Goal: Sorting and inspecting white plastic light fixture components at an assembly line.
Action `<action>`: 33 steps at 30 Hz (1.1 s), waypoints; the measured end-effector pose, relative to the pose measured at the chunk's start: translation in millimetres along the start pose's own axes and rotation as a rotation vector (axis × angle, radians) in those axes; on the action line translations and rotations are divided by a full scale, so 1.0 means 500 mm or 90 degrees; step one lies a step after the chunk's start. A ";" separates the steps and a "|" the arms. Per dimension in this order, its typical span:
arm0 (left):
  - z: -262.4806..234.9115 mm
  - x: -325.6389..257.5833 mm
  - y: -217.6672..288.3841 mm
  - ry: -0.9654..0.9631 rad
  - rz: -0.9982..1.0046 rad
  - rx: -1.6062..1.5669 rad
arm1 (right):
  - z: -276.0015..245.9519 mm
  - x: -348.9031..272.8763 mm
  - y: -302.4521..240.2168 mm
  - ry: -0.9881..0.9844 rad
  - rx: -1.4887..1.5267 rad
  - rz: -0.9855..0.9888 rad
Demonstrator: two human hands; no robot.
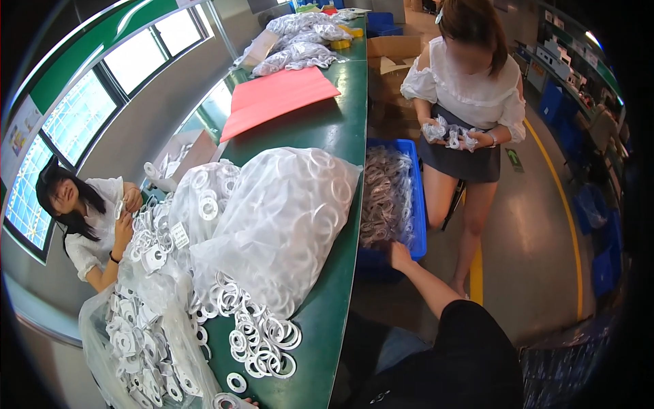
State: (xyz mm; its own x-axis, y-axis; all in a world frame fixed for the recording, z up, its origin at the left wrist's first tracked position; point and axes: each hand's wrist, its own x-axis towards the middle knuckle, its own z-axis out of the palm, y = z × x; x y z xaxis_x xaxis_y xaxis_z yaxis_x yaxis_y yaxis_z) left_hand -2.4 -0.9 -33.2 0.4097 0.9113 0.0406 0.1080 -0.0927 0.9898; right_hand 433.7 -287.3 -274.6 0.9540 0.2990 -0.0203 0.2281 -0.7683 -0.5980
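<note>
I can't tell how open the hands are or what they hold. Shiny, crinkly wrapped parts lie by the right hand; a white ring by the left hand.

White rings, blue bin, green tabletop.

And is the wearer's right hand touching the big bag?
Apart. The head view shows a strip of green table between the big bag and the right hand, which is at the near end of the blue bin.
</note>
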 end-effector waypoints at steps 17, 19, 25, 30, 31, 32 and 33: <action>-0.009 -0.007 -0.010 0.005 0.005 -0.005 | 0.045 0.072 -0.020 -0.113 -0.193 0.144; -0.007 -0.006 -0.010 0.002 0.002 -0.006 | 0.058 0.085 0.011 -0.124 -0.218 0.131; -0.005 -0.008 -0.007 -0.008 -0.016 -0.006 | 0.066 0.085 0.021 -0.059 -0.112 0.202; -0.002 -0.006 -0.005 -0.013 -0.032 -0.004 | 0.032 0.023 -0.070 0.203 0.122 0.038; 0.000 -0.005 -0.005 -0.018 -0.035 -0.004 | 0.007 0.016 -0.108 0.317 0.294 0.010; -0.002 -0.006 -0.005 -0.018 -0.035 -0.003 | -0.020 0.004 -0.156 0.427 0.469 -0.020; -0.006 -0.006 -0.005 -0.018 -0.028 0.008 | -0.076 -0.020 -0.228 0.450 0.565 -0.056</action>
State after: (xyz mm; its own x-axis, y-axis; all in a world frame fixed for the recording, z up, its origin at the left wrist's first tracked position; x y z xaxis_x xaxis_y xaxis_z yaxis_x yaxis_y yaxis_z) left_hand -6.5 -2.0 -35.3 0.4298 0.9029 -0.0064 0.1372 -0.0583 0.9888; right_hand 405.6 -224.3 -175.6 0.9018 -0.2698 0.3375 0.3492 -0.0048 -0.9370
